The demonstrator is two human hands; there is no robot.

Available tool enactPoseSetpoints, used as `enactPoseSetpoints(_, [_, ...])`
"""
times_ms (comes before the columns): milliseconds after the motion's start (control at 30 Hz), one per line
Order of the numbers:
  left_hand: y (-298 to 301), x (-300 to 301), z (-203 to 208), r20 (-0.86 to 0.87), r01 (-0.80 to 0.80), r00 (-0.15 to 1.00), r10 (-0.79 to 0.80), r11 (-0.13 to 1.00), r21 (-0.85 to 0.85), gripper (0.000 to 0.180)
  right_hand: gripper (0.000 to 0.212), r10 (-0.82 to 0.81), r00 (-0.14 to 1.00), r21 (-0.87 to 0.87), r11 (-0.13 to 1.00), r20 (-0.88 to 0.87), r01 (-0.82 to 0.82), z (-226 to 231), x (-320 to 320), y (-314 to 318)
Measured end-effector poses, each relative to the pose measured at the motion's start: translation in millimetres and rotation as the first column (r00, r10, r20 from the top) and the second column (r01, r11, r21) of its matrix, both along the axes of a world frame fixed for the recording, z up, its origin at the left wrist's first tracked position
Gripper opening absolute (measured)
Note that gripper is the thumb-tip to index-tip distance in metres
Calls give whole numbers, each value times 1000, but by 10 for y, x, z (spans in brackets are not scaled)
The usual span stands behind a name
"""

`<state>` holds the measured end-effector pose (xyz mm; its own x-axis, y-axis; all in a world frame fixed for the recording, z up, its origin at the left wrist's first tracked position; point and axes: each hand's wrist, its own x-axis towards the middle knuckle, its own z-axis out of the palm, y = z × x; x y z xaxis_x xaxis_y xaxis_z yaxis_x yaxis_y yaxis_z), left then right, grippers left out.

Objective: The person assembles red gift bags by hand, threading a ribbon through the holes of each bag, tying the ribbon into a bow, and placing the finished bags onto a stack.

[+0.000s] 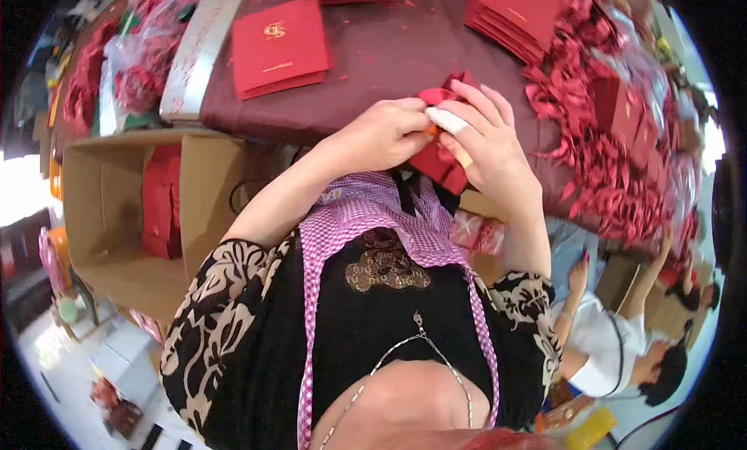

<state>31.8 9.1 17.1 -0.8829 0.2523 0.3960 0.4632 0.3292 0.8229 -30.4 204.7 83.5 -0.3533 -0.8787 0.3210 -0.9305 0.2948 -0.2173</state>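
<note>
My left hand (385,135) is closed, its thumb and fingertips pinched together at a red ribbon (433,96). My right hand (490,138), with white and tan wraps on its fingers, closes on the same ribbon from the other side, its outer fingers raised. Below the fingers a red folded card or small bag (437,168) shows at the table's near edge; its exact kind is partly hidden by my hands. A small orange bit shows between the fingertips.
A stack of red cards with gold print (280,49) lies at the left, another stack (517,18) at the right. Loose red ribbons (580,138) heap along the right side. A cardboard box (117,275) with red pieces stands at left. A co-worker (607,345) sits at right.
</note>
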Motion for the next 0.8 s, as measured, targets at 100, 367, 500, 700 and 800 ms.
enactPoseSetpoints(100, [27,-6,13,61,74,995,-75,997,23,7,22,-25,999,-25,999,44,26,-14,7,95])
enactPoseSetpoints(367, [-246,-99,-88,596,-338,781,-188,674,656,13,11,264,897,-81,964,355,-252,62,-7,260])
enactPoseSetpoints(500, [-519,-193,-284,579,-389,785,-221,551,738,14,10,142,943,-141,985,302,-103,-28,-98,327])
enactPoseSetpoints(700, [-343,-168,-231,344,-514,823,453,850,112,22,7,105,886,-161,986,452,-35,-146,-219,361])
enactPoseSetpoints(800, [-302,-104,-107,375,-403,880,290,874,270,19,7,64,891,-199,980,450,30,-292,-316,425])
